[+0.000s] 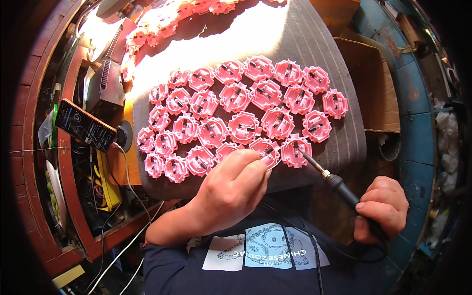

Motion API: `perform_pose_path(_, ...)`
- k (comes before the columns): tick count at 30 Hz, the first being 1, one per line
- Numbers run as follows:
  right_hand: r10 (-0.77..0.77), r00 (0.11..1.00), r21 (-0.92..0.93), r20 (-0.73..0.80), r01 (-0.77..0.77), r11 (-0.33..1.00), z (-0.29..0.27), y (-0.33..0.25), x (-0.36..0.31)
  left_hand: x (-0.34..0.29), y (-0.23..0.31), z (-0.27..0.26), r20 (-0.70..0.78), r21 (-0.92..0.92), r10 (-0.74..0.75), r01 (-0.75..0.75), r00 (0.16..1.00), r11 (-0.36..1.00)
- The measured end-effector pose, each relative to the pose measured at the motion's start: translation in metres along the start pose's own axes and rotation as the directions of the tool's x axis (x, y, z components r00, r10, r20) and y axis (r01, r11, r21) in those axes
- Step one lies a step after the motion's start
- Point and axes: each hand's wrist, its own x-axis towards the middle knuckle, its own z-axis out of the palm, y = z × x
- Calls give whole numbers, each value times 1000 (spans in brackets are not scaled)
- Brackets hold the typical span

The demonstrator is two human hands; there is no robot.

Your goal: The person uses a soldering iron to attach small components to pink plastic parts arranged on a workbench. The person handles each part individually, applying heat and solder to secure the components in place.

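Rows of pink plastic housings (244, 127), each with small black parts and metal bits inside, lie on a dark grey padded surface. My right hand (383, 209) is closed around the black handle of a soldering iron (339, 189). The iron's tip reaches into the front right housing (296, 160), by its black part. My left hand (231, 189) is pinched at the front of the rows, over the neighbouring housing (265, 150). A thin shiny strand, seemingly solder wire (277, 164), shows at its fingertips. That hand partly hides a housing behind it.
More pink housings (167, 22) are heaped along the far left edge in bright light. A phone (86, 124) stands on a holder at left, with cables below it. Grey metal boxes (105, 83) stand behind it. An open cardboard box (368, 83) is at right.
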Motion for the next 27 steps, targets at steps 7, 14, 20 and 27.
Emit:
perform_pose_path(7, 18, 999, -12, -26, -19, 1000, 0, 1, 1, -1, 17, -49, 16, -56, -14, 15, 1000, 998)
perform_pose_path(14, 5, 989, -14, -147, -7, 1000, 10, 9, -1, 12, 27, -93, -319, 63, 163, -150, 934, 987)
perform_pose_path(20, 31, 971, -40, -236, -41, 998, 18, 10, 7, 54, 14, -87, -179, 233, 144, -100, 973, 967)
perform_pose_path(27, 46, 973, 23, -224, -42, 999, 35, 23, 17, 38, -19, -3, 54, 156, 105, -112, 993, 981)
